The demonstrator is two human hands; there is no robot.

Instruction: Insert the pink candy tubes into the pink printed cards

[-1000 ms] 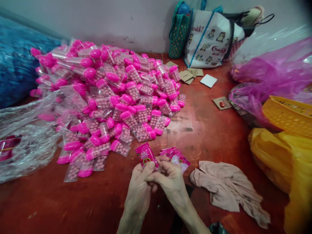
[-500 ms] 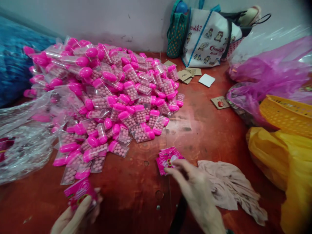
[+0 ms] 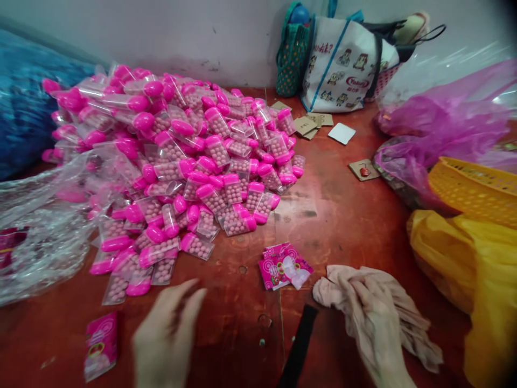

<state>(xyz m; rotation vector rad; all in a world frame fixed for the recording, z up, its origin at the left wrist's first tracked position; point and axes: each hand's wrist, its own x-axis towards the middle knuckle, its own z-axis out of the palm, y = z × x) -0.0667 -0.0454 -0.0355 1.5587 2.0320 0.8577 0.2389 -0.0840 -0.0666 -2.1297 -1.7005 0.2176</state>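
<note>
My left hand (image 3: pixel 167 337) hovers open over the red table (image 3: pixel 331 215), fingers pointing up toward the pile, holding nothing. A pink packet (image 3: pixel 100 345) lies flat on the table to its left. My right hand (image 3: pixel 374 323) rests on a beige cloth (image 3: pixel 407 318), fingers spread loosely over it. A small stack of pink printed packets (image 3: pixel 285 265) lies between the hands, just left of the cloth. A large heap of clear candy tubes with pink caps (image 3: pixel 177 161) fills the table's left half.
Crumpled clear plastic (image 3: pixel 40 237) lies at left, a blue sack (image 3: pixel 24 108) behind it. Tote bags (image 3: pixel 343 59) stand against the wall. Pink plastic bag (image 3: pixel 444 124), yellow basket (image 3: pixel 472 188) and yellow bag (image 3: pixel 476 269) crowd the right. A black strap (image 3: pixel 299 347) lies near the front edge.
My left hand let go of the pink packet, which now lies on the table, and moved right. My right hand left the packet stack and went onto the cloth.
</note>
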